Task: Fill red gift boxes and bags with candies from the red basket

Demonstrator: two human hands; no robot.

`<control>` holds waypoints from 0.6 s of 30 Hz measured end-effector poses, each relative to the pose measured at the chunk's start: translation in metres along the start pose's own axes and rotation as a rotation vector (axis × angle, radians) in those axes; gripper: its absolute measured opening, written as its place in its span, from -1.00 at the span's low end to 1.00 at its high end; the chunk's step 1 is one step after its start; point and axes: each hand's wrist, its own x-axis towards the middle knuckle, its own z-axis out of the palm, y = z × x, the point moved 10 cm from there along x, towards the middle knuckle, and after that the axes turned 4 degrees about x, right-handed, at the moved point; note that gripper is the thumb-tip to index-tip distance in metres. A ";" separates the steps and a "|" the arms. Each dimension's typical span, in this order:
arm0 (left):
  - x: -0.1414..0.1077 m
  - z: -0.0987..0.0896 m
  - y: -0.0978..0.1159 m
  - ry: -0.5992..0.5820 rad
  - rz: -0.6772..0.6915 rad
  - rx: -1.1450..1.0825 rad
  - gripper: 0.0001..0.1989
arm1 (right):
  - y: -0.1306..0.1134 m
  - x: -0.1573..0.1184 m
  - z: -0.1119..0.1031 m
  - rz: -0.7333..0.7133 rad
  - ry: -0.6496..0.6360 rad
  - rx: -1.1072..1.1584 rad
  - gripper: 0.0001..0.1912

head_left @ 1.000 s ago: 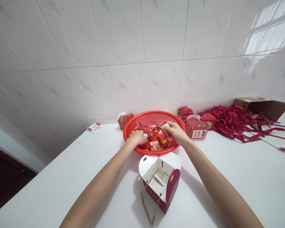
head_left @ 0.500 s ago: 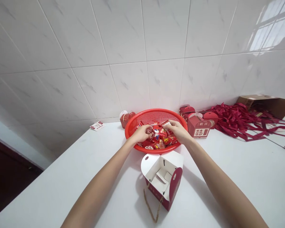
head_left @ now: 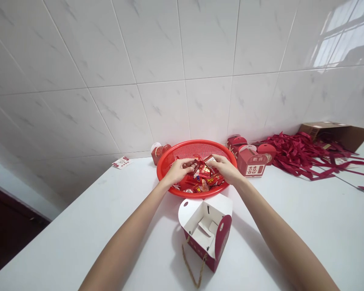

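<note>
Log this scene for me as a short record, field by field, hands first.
Left hand: the hand pinches a dark red packet
Right hand: the hand grips a partly covered packet
Basket: red mesh basket, more wrapped packets inside
Open box: red-and-white box, flaps up, rope handle hanging at one side, nearer the camera than the basket
Right of basket: red boxes, dark red ribbons, cardboard box
Left of basket: printed card
Surface: white table against a tiled wall
</note>
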 end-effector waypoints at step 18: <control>-0.017 0.043 0.034 -0.293 0.202 0.561 -0.73 | -0.002 0.006 -0.028 -0.104 0.244 0.089 -0.78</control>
